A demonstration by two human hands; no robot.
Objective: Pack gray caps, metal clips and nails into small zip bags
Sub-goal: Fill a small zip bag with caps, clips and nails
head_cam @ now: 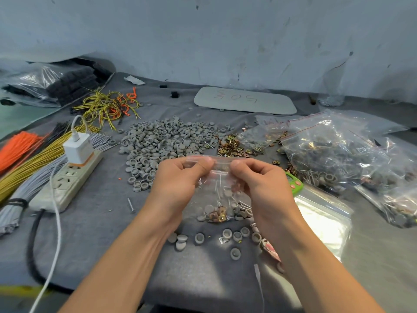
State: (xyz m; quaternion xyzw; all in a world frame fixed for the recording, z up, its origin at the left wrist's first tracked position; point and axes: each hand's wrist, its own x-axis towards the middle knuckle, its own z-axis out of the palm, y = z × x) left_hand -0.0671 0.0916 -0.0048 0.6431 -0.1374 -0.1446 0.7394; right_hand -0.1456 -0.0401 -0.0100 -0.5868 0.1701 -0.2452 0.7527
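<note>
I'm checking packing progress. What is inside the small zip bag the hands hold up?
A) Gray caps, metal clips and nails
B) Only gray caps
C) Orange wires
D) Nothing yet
A: the clear small zip bag, pinched at its top by the left hand and right hand, shows gray caps, metal clips and nails inside.

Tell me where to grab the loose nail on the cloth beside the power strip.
I'd pinch the nail at mid-shaft, coming straight down from above, a fingertip on each long side. It lies flat and alone on the cloth, so nothing crowds it. The left hand is nearer, though it and the right hand now pinch the zip bag.
</note>
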